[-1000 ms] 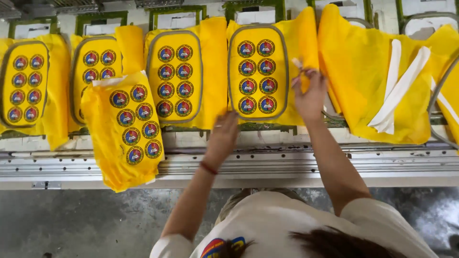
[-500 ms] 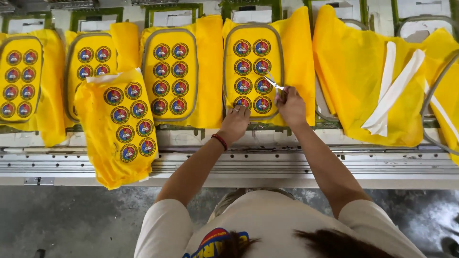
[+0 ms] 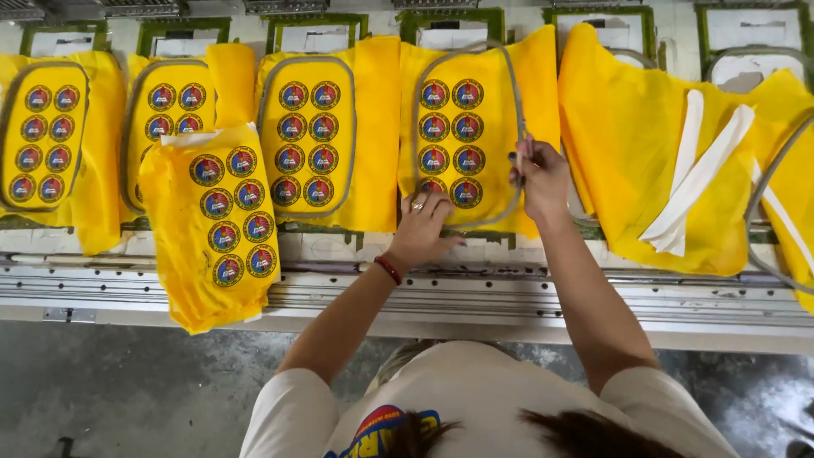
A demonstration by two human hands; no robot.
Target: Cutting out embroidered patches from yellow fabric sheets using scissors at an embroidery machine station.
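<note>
Along the machine bed (image 3: 509,293), the grey hoop (image 3: 469,127) stands long axis away from the person, rounded bottom end nearest — framing yellow fabric (image 3: 475,119) with round badges. Right hand (image 3: 540,174) pinches the hoop's right rim, fingers closed on it. Left hand (image 3: 421,225) lies flat, fingers spread, on the lower edge. Neighbouring hoop (image 3: 307,136) sits just beside — tight left, loose yellow cloth (image 3: 644,161) right.

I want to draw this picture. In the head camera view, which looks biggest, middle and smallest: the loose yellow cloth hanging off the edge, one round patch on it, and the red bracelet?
1. Loose yellow cloth with round patches, hanging over the machine's edge.
2. One round embroidered patch on that cloth.
3. Red bracelet on the left wrist, only a thin band.
</note>
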